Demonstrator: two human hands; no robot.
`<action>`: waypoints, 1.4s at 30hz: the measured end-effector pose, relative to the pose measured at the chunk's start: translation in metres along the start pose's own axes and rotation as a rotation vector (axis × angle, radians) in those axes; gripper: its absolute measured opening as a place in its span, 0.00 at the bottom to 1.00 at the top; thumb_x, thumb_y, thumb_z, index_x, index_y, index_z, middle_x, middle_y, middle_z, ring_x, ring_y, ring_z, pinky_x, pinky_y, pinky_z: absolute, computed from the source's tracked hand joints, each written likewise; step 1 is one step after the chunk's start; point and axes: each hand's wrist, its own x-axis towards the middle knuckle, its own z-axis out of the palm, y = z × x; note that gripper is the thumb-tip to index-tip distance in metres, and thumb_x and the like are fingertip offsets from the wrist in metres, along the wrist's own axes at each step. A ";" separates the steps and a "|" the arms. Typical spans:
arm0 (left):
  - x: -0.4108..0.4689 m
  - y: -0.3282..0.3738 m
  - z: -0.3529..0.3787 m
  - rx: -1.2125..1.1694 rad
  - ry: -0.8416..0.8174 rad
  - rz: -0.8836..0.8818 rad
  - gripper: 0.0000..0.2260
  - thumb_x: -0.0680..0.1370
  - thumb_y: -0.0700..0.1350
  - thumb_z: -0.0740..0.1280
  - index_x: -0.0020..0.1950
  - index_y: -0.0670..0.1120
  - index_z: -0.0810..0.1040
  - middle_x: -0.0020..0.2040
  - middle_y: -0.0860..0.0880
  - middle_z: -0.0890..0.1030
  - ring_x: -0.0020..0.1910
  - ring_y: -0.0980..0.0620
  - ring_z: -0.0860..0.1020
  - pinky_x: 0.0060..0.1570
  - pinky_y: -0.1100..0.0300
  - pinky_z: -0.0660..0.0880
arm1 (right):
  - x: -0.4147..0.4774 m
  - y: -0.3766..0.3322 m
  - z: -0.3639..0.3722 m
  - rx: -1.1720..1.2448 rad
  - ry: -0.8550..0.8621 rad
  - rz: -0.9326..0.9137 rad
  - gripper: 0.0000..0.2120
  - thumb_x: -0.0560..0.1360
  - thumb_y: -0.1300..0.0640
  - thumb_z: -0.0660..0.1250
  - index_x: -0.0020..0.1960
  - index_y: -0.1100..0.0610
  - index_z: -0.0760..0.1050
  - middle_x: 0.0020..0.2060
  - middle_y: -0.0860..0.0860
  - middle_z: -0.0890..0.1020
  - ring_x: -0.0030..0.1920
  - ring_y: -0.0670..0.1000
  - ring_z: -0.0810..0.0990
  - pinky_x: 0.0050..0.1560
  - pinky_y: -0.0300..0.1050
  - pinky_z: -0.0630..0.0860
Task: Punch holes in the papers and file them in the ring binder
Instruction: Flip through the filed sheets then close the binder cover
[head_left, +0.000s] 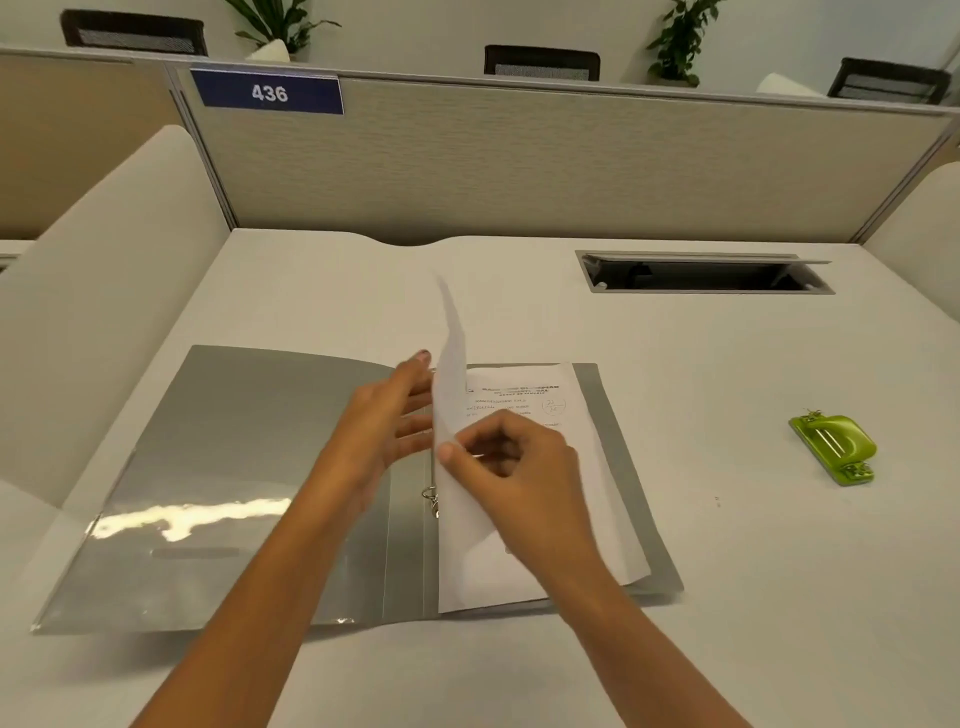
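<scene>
A grey ring binder (234, 467) lies open on the white desk, its metal rings (431, 499) at the spine. Printed papers (519, 400) rest flat on its right half. One white sheet (452, 364) stands nearly upright along the spine, its edge down by the rings. My right hand (519, 467) pinches this sheet at its lower part with thumb and fingers. My left hand (384, 426) is flat and spread against the sheet's left face, fingers apart. A green hole punch (836, 447) sits on the desk far to the right.
A recessed cable tray (701, 273) with its lid up opens in the desk at the back right. A beige partition (519, 166) with a blue 436 label (267, 92) walls the back. Curved side panels (104, 270) stand left and right.
</scene>
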 end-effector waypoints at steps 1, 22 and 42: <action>-0.001 0.005 -0.005 0.048 0.028 -0.009 0.20 0.79 0.58 0.60 0.59 0.44 0.79 0.52 0.45 0.85 0.50 0.45 0.84 0.52 0.51 0.80 | 0.001 -0.001 0.008 -0.016 -0.036 -0.015 0.04 0.70 0.55 0.73 0.42 0.54 0.80 0.37 0.46 0.84 0.37 0.43 0.82 0.40 0.33 0.78; 0.017 -0.020 -0.103 0.039 0.159 -0.191 0.10 0.77 0.37 0.67 0.56 0.34 0.79 0.47 0.41 0.84 0.34 0.50 0.85 0.33 0.58 0.82 | 0.011 0.078 -0.029 -0.256 0.255 0.147 0.08 0.76 0.61 0.65 0.50 0.54 0.82 0.44 0.46 0.84 0.43 0.40 0.81 0.44 0.27 0.76; 0.017 -0.042 -0.125 -0.091 0.167 -0.281 0.05 0.78 0.38 0.65 0.50 0.39 0.79 0.36 0.45 0.86 0.31 0.49 0.84 0.32 0.53 0.82 | 0.026 0.152 -0.103 -0.135 0.293 0.594 0.08 0.71 0.59 0.72 0.50 0.53 0.81 0.43 0.50 0.83 0.50 0.55 0.81 0.56 0.54 0.78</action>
